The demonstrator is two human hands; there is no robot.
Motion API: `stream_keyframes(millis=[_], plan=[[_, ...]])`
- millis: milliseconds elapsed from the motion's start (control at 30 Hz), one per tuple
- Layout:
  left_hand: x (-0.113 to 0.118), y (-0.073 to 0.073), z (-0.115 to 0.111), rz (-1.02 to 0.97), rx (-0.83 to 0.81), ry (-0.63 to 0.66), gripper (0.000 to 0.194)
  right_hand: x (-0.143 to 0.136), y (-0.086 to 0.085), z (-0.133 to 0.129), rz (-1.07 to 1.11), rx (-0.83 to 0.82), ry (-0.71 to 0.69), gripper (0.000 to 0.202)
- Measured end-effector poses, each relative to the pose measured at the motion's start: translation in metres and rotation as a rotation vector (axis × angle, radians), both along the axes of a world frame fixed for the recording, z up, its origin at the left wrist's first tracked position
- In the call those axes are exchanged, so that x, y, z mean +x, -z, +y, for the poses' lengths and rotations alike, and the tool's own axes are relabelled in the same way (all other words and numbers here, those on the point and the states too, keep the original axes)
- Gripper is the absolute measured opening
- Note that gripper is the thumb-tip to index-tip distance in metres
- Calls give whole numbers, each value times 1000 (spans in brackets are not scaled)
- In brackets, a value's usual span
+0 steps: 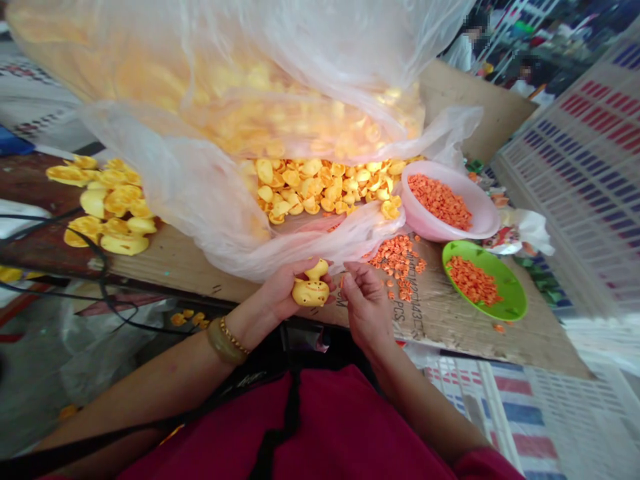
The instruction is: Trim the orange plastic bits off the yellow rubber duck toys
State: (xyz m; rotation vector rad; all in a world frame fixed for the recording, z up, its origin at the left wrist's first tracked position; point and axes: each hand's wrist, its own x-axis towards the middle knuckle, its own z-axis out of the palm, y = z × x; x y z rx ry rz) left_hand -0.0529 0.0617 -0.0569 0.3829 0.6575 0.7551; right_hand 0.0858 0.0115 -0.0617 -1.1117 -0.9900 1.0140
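Yellow duck (311, 291) inside left hand (286, 288), grip clamped round it; right hand (369, 305) near, pinching orange piece (342, 281).

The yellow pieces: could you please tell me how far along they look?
Nothing is clearly finished, but the far-left yellow cluster may be. The left hand holds a yellow toy; the right hand seems to pinch an orange bit. Seemingly unworked: yellow pieces by the bag, orange bits in the pink bowl and green bowl.
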Motion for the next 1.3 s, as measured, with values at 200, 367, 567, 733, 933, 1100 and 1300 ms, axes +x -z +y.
stream_keyframes(millis=[200, 367, 567, 733, 933, 1100, 1300], plan=[[1, -4, 0, 121, -109, -102, 14, 0, 1, -9, -112, -89, -48, 11], [2, -1, 0, 126, -176, -99, 16, -3, 7, -14, -265, -4, -24, 4], [5, 1, -1, 130, -214, -140, 16, -5, 19, -16, -511, 165, 66, 8], [6, 0, -2, 136, -234, -125, 17, -1, 15, -15, -699, 268, 38, 13], [4, 2, -3, 206, -234, -120, 23, -7, 20, -17, -877, 386, 20, 20], [-4, 6, -8, 386, -225, -107, 22, -6, 36, -22, -809, 287, -207, 21], [6, -5, -12, 518, -94, -146, 12, 14, 3, -24, -1289, 204, -446, 21]])
